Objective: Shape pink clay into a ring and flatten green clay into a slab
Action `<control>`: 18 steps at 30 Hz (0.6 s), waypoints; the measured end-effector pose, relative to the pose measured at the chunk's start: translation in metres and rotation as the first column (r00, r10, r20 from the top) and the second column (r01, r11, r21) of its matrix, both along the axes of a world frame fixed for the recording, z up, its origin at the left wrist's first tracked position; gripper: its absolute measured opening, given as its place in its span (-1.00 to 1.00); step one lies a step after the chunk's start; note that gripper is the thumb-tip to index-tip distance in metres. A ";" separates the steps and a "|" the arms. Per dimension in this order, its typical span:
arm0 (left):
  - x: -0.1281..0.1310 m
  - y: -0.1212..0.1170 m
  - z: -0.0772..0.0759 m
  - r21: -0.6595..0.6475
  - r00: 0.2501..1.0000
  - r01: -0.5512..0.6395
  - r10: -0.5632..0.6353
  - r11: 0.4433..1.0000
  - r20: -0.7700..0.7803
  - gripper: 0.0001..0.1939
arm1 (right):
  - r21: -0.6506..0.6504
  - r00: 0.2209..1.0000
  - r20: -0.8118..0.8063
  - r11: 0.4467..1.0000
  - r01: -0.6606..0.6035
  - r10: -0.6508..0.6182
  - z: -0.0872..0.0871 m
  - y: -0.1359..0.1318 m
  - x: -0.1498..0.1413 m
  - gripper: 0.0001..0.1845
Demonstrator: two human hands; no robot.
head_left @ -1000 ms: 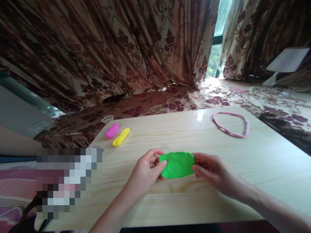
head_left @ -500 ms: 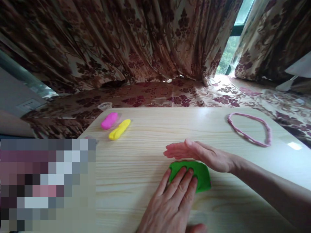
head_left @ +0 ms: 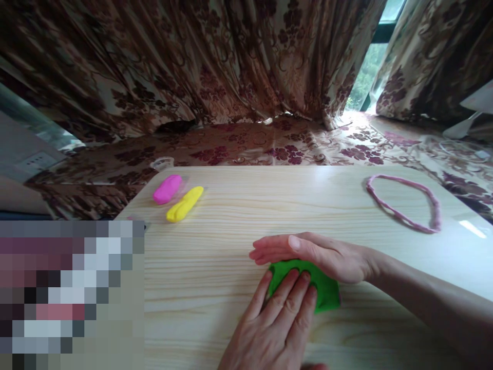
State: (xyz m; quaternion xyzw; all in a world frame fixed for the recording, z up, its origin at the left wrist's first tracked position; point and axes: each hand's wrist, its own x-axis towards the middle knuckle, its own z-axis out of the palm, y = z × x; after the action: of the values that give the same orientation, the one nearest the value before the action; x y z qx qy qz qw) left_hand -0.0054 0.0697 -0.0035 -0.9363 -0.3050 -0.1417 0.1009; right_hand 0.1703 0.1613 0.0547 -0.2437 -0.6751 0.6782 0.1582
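Left hand point(head_left: 269, 329) lay flat on a thin bright-green clay-like sheet point(head_left: 327, 294); right hand point(head_left: 321, 257) stood along its far edge

Green sheet was on the pale wood-grain table point(head_left: 200, 288), near side, roughly centred, partly covered by both hands. Left hand was palm down, fingers extended and slightly apart, fingertips on the sheet; nothing clenched, nothing grasped. Its thumb was mostly cut off at the bottom of the view. Right hand came in from the right, on edge, thumb side up, fingers straight, close together, pointing left; released, no grasp. It hid part of the sheet's far edge; couldn't tell whether it touched the sheet.

Other items on the table: a magenta rounded clay-like block point(head_left: 167, 189) near the far left corner, a yellow elongated clay-like piece point(head_left: 185, 204) just beside it, lying at a slant. Far right: a pink twisted rope-like loop point(head_left: 436, 210), lying flat, well apart from the hands.

Behind the table: a floral patterned cloth point(head_left: 231, 146), long brown floral curtains point(head_left: 246, 61), a strip of window point(head_left: 367, 72) between them, and part of a white lamp point(head_left: 464, 125) at the right edge. Lower left was a pixelated patch, contents unreadable.
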 end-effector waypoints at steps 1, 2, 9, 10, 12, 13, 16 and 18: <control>0.000 0.000 0.000 -0.002 1.000 -0.001 0.001 1.000 0.000 -0.35 | 0.008 1.000 0.010 1.000 -0.015 0.015 0.000 0.000 0.000 -0.43; 0.000 0.000 0.000 -0.002 1.000 0.000 0.000 1.000 0.001 -0.35 | 0.018 0.999 0.029 1.000 -0.025 0.024 0.000 0.000 -0.001 -0.43; -0.003 -0.002 -0.001 0.006 1.000 -0.014 0.014 1.000 -0.023 -0.50 | 0.043 0.999 0.030 0.999 -0.026 0.025 0.003 0.000 -0.006 -0.41; -0.002 -0.002 -0.002 0.005 1.000 -0.018 0.018 1.000 -0.024 -0.50 | 0.049 0.999 0.029 0.998 -0.031 0.029 0.003 0.000 -0.007 -0.41; -0.001 -0.002 -0.002 0.004 1.000 -0.022 0.022 1.000 -0.022 -0.49 | 0.072 0.998 0.054 0.997 -0.039 0.035 0.003 -0.001 -0.008 -0.42; -0.001 -0.002 -0.002 0.007 1.000 -0.023 0.023 1.000 -0.018 -0.48 | 0.075 0.996 0.075 0.996 -0.048 0.043 0.004 -0.001 -0.008 -0.42; 0.000 -0.002 -0.002 0.018 1.000 -0.022 0.022 1.000 -0.007 -0.45 | 0.022 0.995 0.089 0.998 -0.055 0.053 0.003 0.000 -0.008 -0.41; -0.001 -0.001 -0.003 0.007 1.000 -0.010 0.010 1.000 -0.002 -0.40 | -0.068 0.999 0.001 0.997 -0.040 0.040 0.000 0.001 -0.008 -0.40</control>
State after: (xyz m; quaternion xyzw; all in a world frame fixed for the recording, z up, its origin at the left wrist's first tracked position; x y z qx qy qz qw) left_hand -0.0059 0.0683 -0.0061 -0.9345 -0.3092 -0.1412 0.1052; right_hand 0.1619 0.1622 0.0544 -0.2362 -0.6566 0.7033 0.1357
